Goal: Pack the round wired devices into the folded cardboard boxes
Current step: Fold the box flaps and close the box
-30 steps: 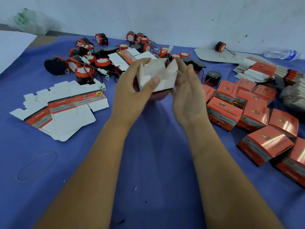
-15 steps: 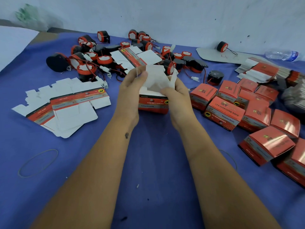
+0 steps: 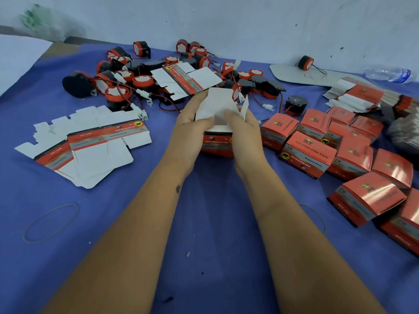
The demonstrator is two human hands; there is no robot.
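Cloth (image 3: 204, 223) in blue covers the table; closed boxes (image 3: 313, 152) lie at right, round wired devices (image 3: 140, 81) heaped at the far side. I see my left hand (image 3: 188, 130) and right hand (image 3: 246, 130) curled round the box (image 3: 218, 145) standing between them, thumbs pressing its white flaps (image 3: 217, 105) down. I judge closing is in hand; next, tuck the lid.
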